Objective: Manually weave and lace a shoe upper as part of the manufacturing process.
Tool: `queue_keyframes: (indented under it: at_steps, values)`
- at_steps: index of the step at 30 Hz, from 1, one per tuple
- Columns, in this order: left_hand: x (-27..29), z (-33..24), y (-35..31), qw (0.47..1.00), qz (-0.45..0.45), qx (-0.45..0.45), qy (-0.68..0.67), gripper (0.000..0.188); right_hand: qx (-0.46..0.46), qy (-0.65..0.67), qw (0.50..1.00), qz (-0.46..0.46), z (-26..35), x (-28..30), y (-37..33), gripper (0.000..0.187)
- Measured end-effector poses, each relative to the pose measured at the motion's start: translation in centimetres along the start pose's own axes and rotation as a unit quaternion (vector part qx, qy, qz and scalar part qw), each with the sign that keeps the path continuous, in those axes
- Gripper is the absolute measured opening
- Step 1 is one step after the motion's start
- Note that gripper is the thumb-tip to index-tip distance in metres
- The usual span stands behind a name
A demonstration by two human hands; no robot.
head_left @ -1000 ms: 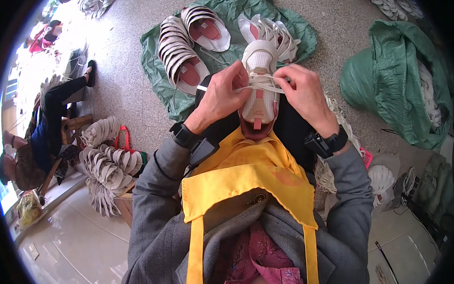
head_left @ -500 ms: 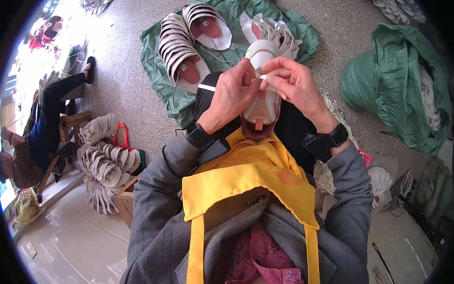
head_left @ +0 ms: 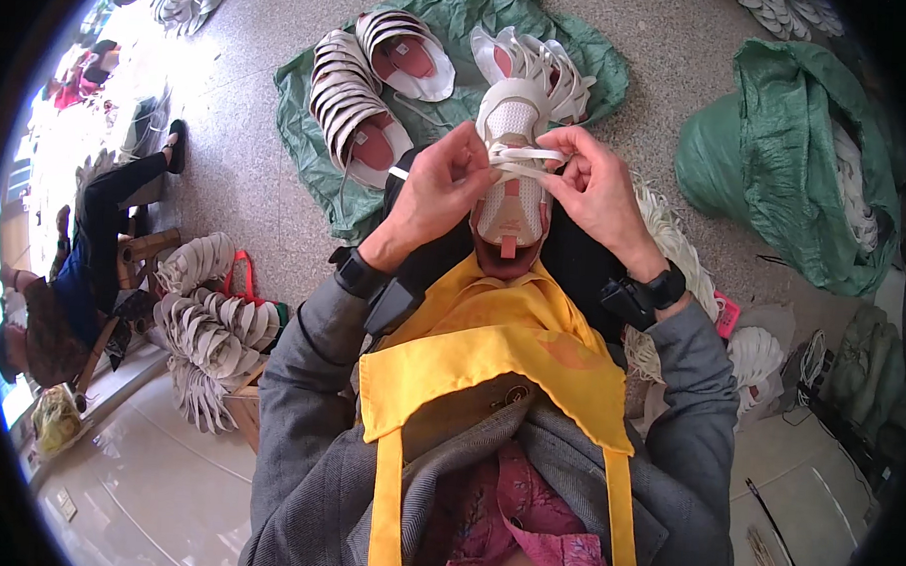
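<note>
A white mesh shoe upper with pink trim rests in front of me between my knees, its toe pointing away and its pink-lined opening toward me. White shoelace crosses the upper in two strands. My left hand pinches the lace at the upper's left edge, fingers closed. On the other side, my right hand grips the lace between thumb and fingers, and the strands stretch between both hands. One lace end pokes out to the left of my left hand.
Stacked shoe uppers lie on a green woven sheet ahead. An upright green sack holding white pieces stands at right. More uppers are piled at left by a wooden stool. Another person's leg extends at far left.
My hands have moved apart, from close together over the lace to either side of the upper. Two lace strands now show between them.
</note>
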State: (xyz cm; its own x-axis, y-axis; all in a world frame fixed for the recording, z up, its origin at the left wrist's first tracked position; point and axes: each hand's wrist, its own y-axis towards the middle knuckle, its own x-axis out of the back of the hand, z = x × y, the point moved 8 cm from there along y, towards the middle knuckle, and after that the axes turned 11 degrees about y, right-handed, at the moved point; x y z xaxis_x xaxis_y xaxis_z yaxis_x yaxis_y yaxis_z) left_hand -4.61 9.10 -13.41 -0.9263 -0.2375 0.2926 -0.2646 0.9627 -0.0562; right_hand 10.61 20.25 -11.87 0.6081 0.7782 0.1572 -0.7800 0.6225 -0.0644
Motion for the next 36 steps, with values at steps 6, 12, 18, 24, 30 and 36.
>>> queue_keyframes:
  at_steps: [6,12,18,24,30,36]
  values:
    - [4.7,-0.7,-3.0,0.999,-0.007,0.037,-0.011,0.019,0.03,-0.047,0.998,-0.002,0.9,0.2,-0.7,0.036]
    - [4.5,-0.3,-3.6,0.997,-0.014,0.059,-0.049,0.019,0.049,-0.154,0.987,-0.006,1.6,0.3,-1.6,0.025]
    - [5.0,-0.5,-3.4,0.997,-0.013,0.056,-0.043,0.018,0.132,-0.21,0.968,-0.024,2.4,0.6,-3.4,0.01]
    - [5.4,-1.6,-3.6,0.998,-0.037,-0.019,0.052,0.02,0.078,-0.199,0.977,-0.017,2.1,0.7,-3.3,0.007]
    - [5.0,-4.8,-3.4,0.969,0.001,-0.042,0.245,0.017,0.045,-0.171,0.984,-0.035,2.2,0.7,-1.4,0.009]
    - [4.8,-8.0,-3.2,0.952,-0.039,-0.139,0.27,0.015,0.111,-0.206,0.972,-0.013,3.0,-1.0,-0.8,0.011]
